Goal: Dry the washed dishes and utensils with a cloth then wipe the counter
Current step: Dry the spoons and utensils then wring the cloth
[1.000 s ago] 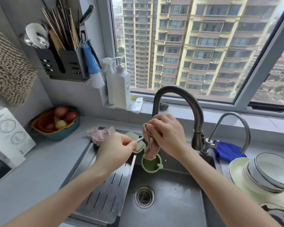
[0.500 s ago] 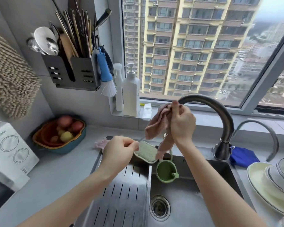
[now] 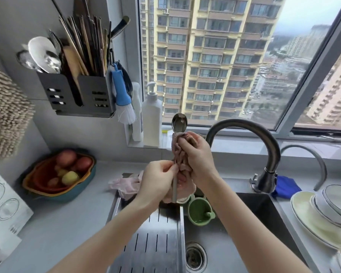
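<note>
— Steel sink [image 3: 260, 211] is seen lowest down, and the spoon [image 3: 179, 122] is held upright just above it. Where should it be gripped?

— Low on the handle, where it's pinched by the left hand [image 3: 158, 182]. Higher up, the pink cloth [image 3: 177, 152] is clenched round the stem by the right hand [image 3: 199, 160]. Wet metal is probably slippery, light too, so the soft cloth is best squeezed snug. Bowl's shown bare on top.
</note>
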Demonstrator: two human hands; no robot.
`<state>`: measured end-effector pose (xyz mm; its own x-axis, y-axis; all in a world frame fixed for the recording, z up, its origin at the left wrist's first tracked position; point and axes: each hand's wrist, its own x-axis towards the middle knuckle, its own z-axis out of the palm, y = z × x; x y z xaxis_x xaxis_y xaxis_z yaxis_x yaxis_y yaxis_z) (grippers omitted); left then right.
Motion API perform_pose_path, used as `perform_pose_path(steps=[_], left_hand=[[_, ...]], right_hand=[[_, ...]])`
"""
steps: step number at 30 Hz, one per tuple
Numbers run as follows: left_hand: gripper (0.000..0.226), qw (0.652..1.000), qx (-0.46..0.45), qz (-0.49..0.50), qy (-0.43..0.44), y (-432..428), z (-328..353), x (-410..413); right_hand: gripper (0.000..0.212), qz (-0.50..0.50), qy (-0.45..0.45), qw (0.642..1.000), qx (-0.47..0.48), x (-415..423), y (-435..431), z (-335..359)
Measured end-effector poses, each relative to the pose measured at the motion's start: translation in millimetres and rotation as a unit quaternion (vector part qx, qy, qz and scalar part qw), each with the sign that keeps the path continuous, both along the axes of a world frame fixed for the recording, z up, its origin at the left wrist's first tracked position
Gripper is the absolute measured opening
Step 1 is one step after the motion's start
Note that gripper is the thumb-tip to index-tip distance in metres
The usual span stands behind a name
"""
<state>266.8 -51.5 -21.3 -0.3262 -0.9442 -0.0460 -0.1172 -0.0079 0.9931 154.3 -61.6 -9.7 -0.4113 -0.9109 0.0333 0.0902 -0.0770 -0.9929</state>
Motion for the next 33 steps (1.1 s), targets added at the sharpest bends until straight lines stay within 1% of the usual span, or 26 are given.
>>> perform_pose_path(steps=[1, 2, 3, 4, 6, 7, 9, 11, 12, 15, 18, 20, 22, 24, 26, 29, 31, 33], left_hand=[[0.024, 0.999, 0.019, -0.034, -0.004, -1.2, 1.4, 6.5], [0.023, 0.997, 0.039, -0.061, -0.006, -3.7, 4.0, 14.8], [0.026, 0.996, 0.053, -0.066, -0.006, -8.2, 8.3, 24.5], [0.031, 0.998, 0.053, -0.042, -0.004, -15.6, 12.9, 35.4], [0.042, 0.999, -0.006, 0.039, -0.009, -34.6, 23.4, 55.1], [0.043, 0.997, -0.051, 0.06, -0.021, -44.4, 29.9, 63.2], [0.029, 0.989, -0.126, 0.047, -0.053, -59.3, 41.3, 72.3], [0.013, 0.981, -0.177, 0.041, -0.069, -68.4, 49.2, 74.5], [0.012, 0.974, -0.203, 0.064, -0.073, -74.0, 52.4, 79.0], [0.024, 0.95, -0.255, 0.16, -0.078, -91.6, 62.3, 93.0], [0.028, 0.928, -0.26, 0.262, -0.056, -122.3, 84.9, 132.1], [0.027, 0.912, -0.255, 0.319, -0.049, -144.2, 104.8, 166.3], [0.031, 0.883, -0.261, 0.388, -0.033, -163.6, 123.6, 203.6], [0.035, 0.842, -0.291, 0.453, -0.027, -176.4, 144.2, 234.8], [0.038, 0.793, -0.347, 0.495, -0.075, -184.5, 164.3, 253.4], [0.038, 0.705, -0.447, 0.52, -0.179, -190.0, 192.5, 258.7], [0.035, 0.675, -0.486, 0.514, -0.209, -193.6, 207.9, 253.9], [0.034, 0.66, -0.516, 0.5, -0.221, -199.8, 220.5, 249.6]], right_hand=[[0.055, 0.006, 0.013, 1.0, 0.011, -1.9, 0.7, 0.0], [0.049, 0.015, 0.025, 0.999, 0.016, -3.8, 2.4, 0.5], [0.042, 0.027, 0.035, 0.999, 0.019, -5.5, 4.0, 1.2], [0.037, 0.045, 0.045, 0.998, 0.021, -5.7, 5.3, 3.3], [0.038, 0.079, 0.077, 0.993, 0.035, -5.5, 8.4, 10.4], [0.039, 0.095, 0.096, 0.99, 0.042, -3.6, 8.3, 14.6], [0.041, 0.133, 0.131, 0.981, 0.051, 5.9, 3.2, 24.6], [0.044, 0.168, 0.159, 0.971, 0.053, 19.8, -3.7, 39.0], [0.045, 0.186, 0.165, 0.967, 0.052, 29.1, -8.8, 46.6], [0.046, 0.231, 0.199, 0.951, 0.056, 44.7, -18.9, 58.4], [0.044, 0.248, 0.269, 0.93, 0.047, 59.7, -30.4, 59.4], [0.041, 0.245, 0.285, 0.926, 0.034, 67.9, -37.8, 62.6], [0.041, 0.227, 0.296, 0.928, 0.022, 74.8, -47.0, 66.1], [0.041, 0.2, 0.299, 0.933, 0.002, 83.0, -56.4, 73.6], [0.04, 0.185, 0.303, 0.935, -0.025, 92.1, -67.6, 86.3], [0.039, 0.19, 0.328, 0.923, -0.066, 109.1, -85.9, 110.5], [0.043, 0.182, 0.349, 0.916, -0.081, 116.8, -98.0, 120.6], [0.046, 0.177, 0.366, 0.91, -0.083, 122.1, -107.1, 126.2]])
